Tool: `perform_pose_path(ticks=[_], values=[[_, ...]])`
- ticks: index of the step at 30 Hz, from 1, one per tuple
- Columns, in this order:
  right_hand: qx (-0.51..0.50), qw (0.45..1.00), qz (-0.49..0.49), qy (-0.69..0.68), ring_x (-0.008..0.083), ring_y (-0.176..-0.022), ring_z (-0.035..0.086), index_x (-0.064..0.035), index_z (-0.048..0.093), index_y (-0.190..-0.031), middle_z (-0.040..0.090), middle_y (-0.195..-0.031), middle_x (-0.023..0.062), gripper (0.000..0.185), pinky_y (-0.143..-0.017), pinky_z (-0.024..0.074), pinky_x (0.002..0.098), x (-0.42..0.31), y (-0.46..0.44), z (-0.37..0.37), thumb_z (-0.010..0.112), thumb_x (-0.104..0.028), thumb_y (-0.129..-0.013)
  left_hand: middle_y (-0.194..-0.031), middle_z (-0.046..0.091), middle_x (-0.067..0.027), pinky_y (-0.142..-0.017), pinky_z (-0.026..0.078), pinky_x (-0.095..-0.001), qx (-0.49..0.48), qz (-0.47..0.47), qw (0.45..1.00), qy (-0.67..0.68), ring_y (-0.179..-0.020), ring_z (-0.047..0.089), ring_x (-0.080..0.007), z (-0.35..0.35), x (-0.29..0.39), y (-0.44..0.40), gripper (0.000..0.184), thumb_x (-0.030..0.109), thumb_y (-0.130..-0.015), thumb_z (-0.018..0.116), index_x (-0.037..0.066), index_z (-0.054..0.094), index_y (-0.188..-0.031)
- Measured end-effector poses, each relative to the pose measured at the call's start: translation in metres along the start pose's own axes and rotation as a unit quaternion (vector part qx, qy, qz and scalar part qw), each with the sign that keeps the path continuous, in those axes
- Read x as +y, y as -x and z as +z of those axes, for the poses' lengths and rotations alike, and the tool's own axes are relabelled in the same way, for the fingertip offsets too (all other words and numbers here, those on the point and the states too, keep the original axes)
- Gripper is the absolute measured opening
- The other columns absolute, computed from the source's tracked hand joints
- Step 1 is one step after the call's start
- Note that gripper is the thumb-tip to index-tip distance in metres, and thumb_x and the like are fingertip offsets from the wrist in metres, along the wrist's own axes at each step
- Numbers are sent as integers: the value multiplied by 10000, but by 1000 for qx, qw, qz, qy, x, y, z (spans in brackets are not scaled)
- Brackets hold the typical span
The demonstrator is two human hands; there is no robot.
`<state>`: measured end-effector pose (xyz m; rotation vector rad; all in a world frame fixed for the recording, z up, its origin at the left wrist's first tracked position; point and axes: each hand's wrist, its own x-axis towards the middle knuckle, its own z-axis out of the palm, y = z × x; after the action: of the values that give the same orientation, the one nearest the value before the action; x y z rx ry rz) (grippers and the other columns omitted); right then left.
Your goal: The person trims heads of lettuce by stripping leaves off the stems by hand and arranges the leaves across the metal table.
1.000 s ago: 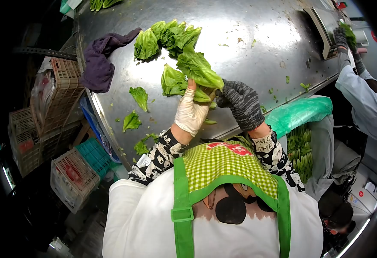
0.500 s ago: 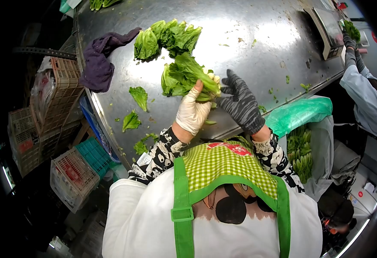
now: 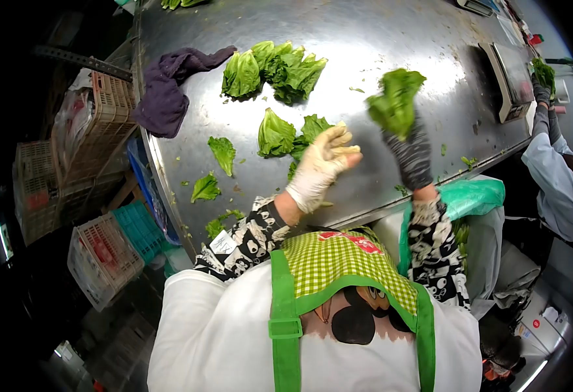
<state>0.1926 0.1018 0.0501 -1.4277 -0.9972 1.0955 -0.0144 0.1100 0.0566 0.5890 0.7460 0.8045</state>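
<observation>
My right hand (image 3: 409, 149), in a dark grey striped glove, grips a head of leafy lettuce (image 3: 396, 103) above the steel table. The glove and the leaves are slightly blurred. My left hand (image 3: 323, 168), in a whitish glove, is open with its fingers apart. It hovers over or touches some lettuce leaves (image 3: 314, 127), which it partly covers. Just left of these lies another lettuce piece (image 3: 276, 133). Farther back sits a cluster of lettuce heads (image 3: 291, 73).
On the steel table (image 3: 345, 32) lie a purple cloth (image 3: 162, 98) and loose leaves (image 3: 222, 155). A scale (image 3: 507, 81) stands at the right, near a co-worker's gloved hands (image 3: 542, 91). A green-lined bag (image 3: 472, 196) is beside my right arm; plastic crates (image 3: 107, 258) stand left.
My right hand has moved up and right and now carries a lettuce head. My left hand has let go of the lettuce and opened. The view has shifted slightly.
</observation>
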Motion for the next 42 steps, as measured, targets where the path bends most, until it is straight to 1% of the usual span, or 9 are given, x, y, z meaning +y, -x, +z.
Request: perform_pose_path(ticks=[6, 15, 19, 22, 25, 28, 30, 36, 42], values=[[187, 977, -6, 107, 151, -877, 595, -64, 453, -1311, 571, -1124, 91, 585, -649, 557, 257, 52, -75, -137, 729, -61, -795, -906, 638, -37, -628, 496, -201, 202, 124, 943, -232, -723, 569, -75, -57, 24, -6, 176, 65, -865, 662, 27, 621, -1031], [278, 759, 52, 586, 377, -1237, 452, 81, 418, -1323, 476, -1320, 278, 794, -1054, 327, 365, 49, -97, -197, 735, -388, -767, -912, 646, -115, -713, 498, -338, 367, 145, 613, -685, -773, 616, -231, -95, 32, -21, 543, 369, -683, 820, 21, 647, -1063], [204, 878, -46, 431, 299, -1130, 540, 11, 460, -1320, 562, -1212, 216, 649, -965, 438, 356, 45, -76, -137, 744, -235, -790, -923, 641, -129, -748, 491, -387, 318, 130, 568, -748, -825, 615, -298, -103, 27, -26, 549, 385, -676, 810, 38, 647, -1069], [128, 969, -59, 203, 221, -1038, 577, -4, 486, -1301, 585, -1165, 171, 523, -895, 492, 302, 47, -55, -84, 699, -90, -831, -940, 648, -107, -768, 499, -352, 303, 213, 612, -698, -850, 626, -249, -98, 27, -22, 446, 248, -696, 806, 37, 634, -1050], [34, 991, -23, 128, 173, -1050, 569, -22, 518, -1278, 589, -1176, 144, 464, -881, 503, 263, -12, -11, -10, 667, -13, -839, -965, 648, -75, -812, 495, -303, 239, 201, 834, -454, -890, 621, -187, -69, 35, -9, 379, 100, -707, 774, 39, 616, -1045], [-81, 961, -172, 200, 224, -1091, 556, -57, 541, -1273, 616, -1139, 125, 493, -926, 470, 333, -46, 10, 29, 709, -111, -812, -1021, 633, -87, -863, 483, -281, 93, 187, 836, -507, -936, 606, -157, -49, 52, 7, 430, 25, -715, 729, 20, 586, -1121], [-102, 868, -329, 356, 293, -1070, 554, -87, 568, -1254, 625, -1092, 123, 494, -957, 412, 386, -58, 15, 44, 701, -247, -806, -1057, 618, -109, -885, 480, -282, -2, 190, 807, -559, -952, 605, -159, -42, 58, 14, 484, 16, -711, 716, 4, 564, -1171], [-198, 842, -290, 409, 284, -857, 581, -79, 670, -997, 631, -899, 131, 257, -776, 446, 413, -47, 22, 58, 644, -253, -810, -1042, 616, -107, -887, 481, -280, -27, 141, 881, -451, -959, 606, -165, -21, 59, 29, 719, 5, -666, 751, 5, 459, -1324], [-120, 868, -263, 404, 317, -765, 586, -41, 655, -895, 616, -810, 158, 168, -722, 456, 428, -39, 37, 61, 614, -193, -837, -1065, 594, -94, -895, 482, -277, -18, 129, 908, -398, -976, 589, -145, -15, 49, 35, 816, 14, -657, 795, 3, 397, -1370]])
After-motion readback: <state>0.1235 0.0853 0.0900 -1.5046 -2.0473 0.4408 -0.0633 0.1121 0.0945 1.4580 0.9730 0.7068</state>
